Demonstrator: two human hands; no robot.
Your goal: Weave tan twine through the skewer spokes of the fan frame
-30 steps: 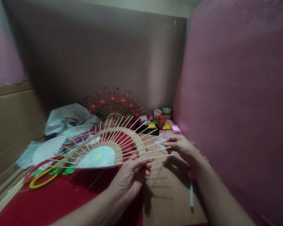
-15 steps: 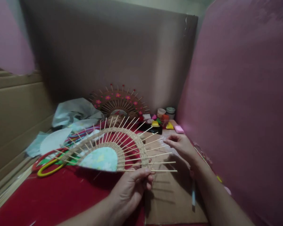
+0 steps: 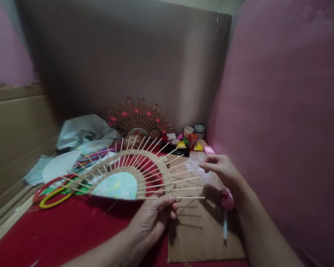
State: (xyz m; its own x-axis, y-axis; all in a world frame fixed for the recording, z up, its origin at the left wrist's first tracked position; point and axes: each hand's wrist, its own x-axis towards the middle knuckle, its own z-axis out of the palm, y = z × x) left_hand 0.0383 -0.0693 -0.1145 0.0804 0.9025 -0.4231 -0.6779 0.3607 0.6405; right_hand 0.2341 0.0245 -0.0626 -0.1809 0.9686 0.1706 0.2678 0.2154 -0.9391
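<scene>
My left hand (image 3: 156, 215) grips a half-round fan (image 3: 167, 174) at its right end, thumb on top near the lowest stick. The fan has thin wooden sticks spreading outward, two woven bands of brown twine, and a pale green flowered centre. A thin strand of twine (image 3: 187, 180) runs from the fan's edge by my left thumb up to my right hand (image 3: 218, 167), which pinches its end between thumb and fingertips. Beneath the fan's right side lies a cardboard sheet (image 3: 206, 241). A pink-handled craft knife (image 3: 227, 200) rests on it below my right wrist.
A finished-looking fan with pink flowers (image 3: 136, 111) leans at the back wall. Near it sit a twine ball (image 3: 133, 141), small colourful packets (image 3: 181, 144), a cup (image 3: 188, 131) and a jar (image 3: 199, 129). Yellow-handled scissors (image 3: 55, 200) and grey cloth (image 3: 86, 131) lie left.
My right hand has moved slightly right, away from the fan, and the strand between the hands now shows. My left hand keeps its hold; more of the craft knife is visible.
</scene>
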